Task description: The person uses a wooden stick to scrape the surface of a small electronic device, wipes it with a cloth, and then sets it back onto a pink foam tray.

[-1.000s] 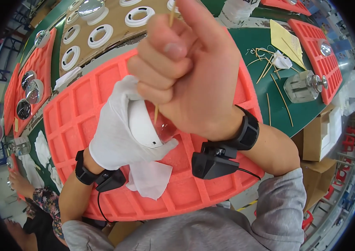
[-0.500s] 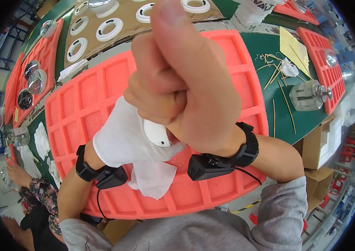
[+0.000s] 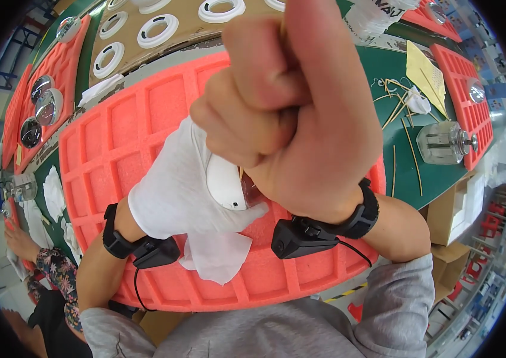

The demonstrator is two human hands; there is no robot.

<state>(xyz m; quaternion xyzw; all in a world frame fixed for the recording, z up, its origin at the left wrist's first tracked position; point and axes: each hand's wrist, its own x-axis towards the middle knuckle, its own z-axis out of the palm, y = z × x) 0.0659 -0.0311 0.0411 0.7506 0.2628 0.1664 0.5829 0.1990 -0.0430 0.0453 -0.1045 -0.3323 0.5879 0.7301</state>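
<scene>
In the white-gloved fingers of my left hand [image 3: 175, 185] sits a rounded white dome housing [image 3: 224, 184] with a dark, glossy opening on its right side. My bare right hand [image 3: 306, 119] is closed in a pinch above it, large and close to the view. A thin wooden stick [image 3: 241, 173] shows below its fingers, over the housing's opening; most of the stick is hidden. Beneath both hands lies a red foam tray [image 3: 115, 128] with square compartments. A white cloth [image 3: 217, 256] lies on the tray under my left hand.
White rings [image 3: 157, 31] lie on cardboard at the back. On the right are loose wooden sticks [image 3: 411, 155], yellow paper [image 3: 424, 74] and a glass jar [image 3: 440, 143]. Another red tray [image 3: 65, 77] with domes stands left. A co-worker's hand [image 3: 21, 241] is at the lower left.
My right hand has shifted right and a little closer to the view, uncovering more of the housing's opening and the stick. My left hand still holds the housing in nearly the same place.
</scene>
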